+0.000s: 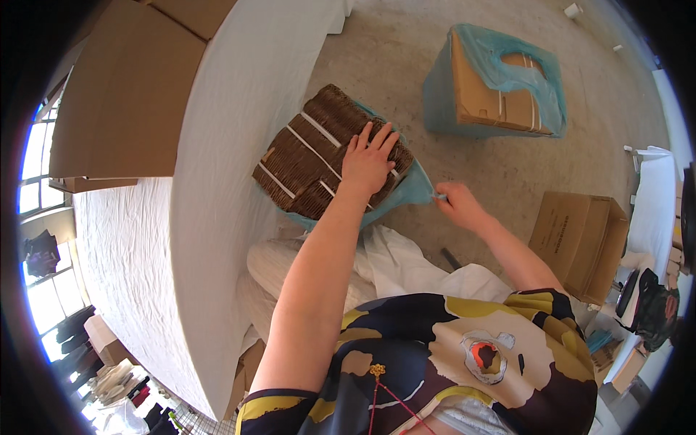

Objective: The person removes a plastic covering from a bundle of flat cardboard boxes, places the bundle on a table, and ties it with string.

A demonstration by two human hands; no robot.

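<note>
A bundle of dark brown woven wicker pieces [293, 156], crossed by white strips, sits before me. My left hand [368, 161] lies flat on its right part with the fingers spread. Around the bundle's lower and right edges shows a blue plastic bag [412, 187]. To the right, my right hand [458, 204] is closed on a corner of that bag and holds it stretched away from the bundle. The underside of the bundle is hidden.
A cardboard carton [475, 87] in blue plastic stands on the concrete floor [384, 43] at the far right. Nearer on the right is an open cardboard box [576, 243]. A white-covered table [210, 239] runs along my left, with a large cardboard box [130, 94] on it.
</note>
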